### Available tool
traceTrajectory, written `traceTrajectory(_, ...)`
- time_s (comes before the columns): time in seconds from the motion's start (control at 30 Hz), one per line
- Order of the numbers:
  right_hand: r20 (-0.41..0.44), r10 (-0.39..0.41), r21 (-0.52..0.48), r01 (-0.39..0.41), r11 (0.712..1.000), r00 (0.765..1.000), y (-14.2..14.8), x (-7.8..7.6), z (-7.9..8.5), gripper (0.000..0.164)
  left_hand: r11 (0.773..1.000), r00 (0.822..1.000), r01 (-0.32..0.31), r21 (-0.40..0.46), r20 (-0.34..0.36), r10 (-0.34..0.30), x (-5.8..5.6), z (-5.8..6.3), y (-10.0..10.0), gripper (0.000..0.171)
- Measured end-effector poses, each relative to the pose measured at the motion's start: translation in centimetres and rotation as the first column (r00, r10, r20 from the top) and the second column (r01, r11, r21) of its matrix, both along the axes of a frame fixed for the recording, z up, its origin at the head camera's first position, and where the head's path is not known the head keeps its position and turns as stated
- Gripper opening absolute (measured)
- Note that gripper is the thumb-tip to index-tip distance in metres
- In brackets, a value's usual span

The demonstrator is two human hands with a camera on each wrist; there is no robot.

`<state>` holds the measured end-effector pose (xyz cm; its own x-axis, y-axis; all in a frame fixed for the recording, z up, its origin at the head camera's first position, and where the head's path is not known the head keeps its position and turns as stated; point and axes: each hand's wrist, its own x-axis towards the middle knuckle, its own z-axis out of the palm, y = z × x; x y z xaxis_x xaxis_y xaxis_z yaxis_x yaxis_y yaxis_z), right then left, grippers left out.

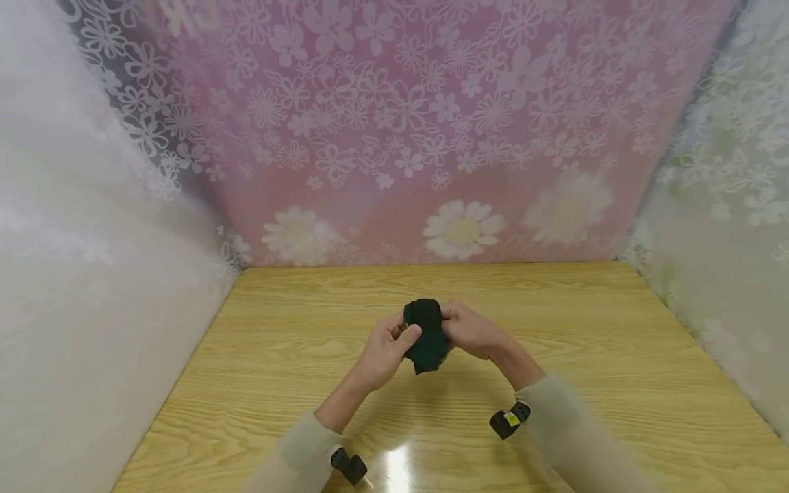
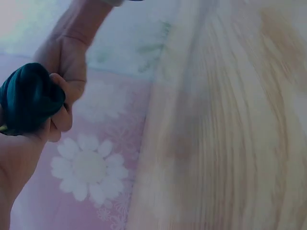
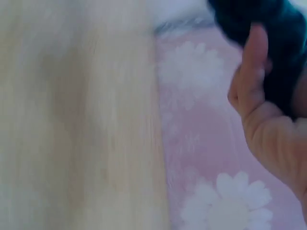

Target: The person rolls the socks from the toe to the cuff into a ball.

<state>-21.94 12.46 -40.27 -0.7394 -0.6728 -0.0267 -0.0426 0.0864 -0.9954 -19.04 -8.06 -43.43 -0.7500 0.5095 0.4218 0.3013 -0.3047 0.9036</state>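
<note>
A dark green bundle of soft fabric (image 1: 427, 350) is held between both hands over the table. Its upper end looks rounded and rolled, while a loose flap hangs at the lower end. My left hand (image 1: 385, 349) grips its left side, thumb laid across the front. From the right, my right hand (image 1: 473, 330) pinches the edge, its fingertips partly hidden behind the fabric. In the left wrist view the green bundle (image 2: 31, 100) shows twisted folds. The right wrist view catches the fabric (image 3: 283, 33) at the upper right corner, with a thumb against it.
The wood-grain table (image 1: 296, 329) carries a bright light reflection near its front. A pink flowered curtain (image 1: 370, 137) stands along the back edge. Pale sheets flank both sides, the left sheet (image 1: 105, 260) and the right sheet (image 1: 727, 274). Black wrist cameras (image 1: 350, 467) sit on both sleeves.
</note>
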Motion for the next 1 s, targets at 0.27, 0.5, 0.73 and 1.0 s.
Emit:
traceTrajectory(0.27, 0.052, -0.200, -0.150, 0.206, 0.967, 0.978, -1.4, 1.3, -0.5, 0.050, 0.971, 0.932, -0.124, 0.203, 0.359, 0.044, 0.1, 1.0, 0.4, 0.046)
traceTrajectory(0.5, 0.006, -0.300, -0.215, 0.294, 0.931, 0.954, -2.2, 2.1, -1.5, 0.016, 0.958, 0.896, -0.173, 0.227, 0.441, 0.058, 0.5, 1.5, 0.3, 0.045)
traceTrajectory(0.73, -0.108, -0.474, -0.107, 0.464, 0.879, 0.874, -2.4, 3.0, -2.5, 0.013, 0.934, 0.826, -0.281, 0.221, 0.551, 0.119, 0.5, 1.8, 0.7, 0.045)
traceTrajectory(1.0, -0.471, -0.421, 0.017, 0.484, 0.875, 0.776, -2.8, 4.6, -2.8, 0.020, 0.895, 0.744, -0.379, 0.234, 0.652, 0.145, 0.2, 2.1, 0.8, 0.048)
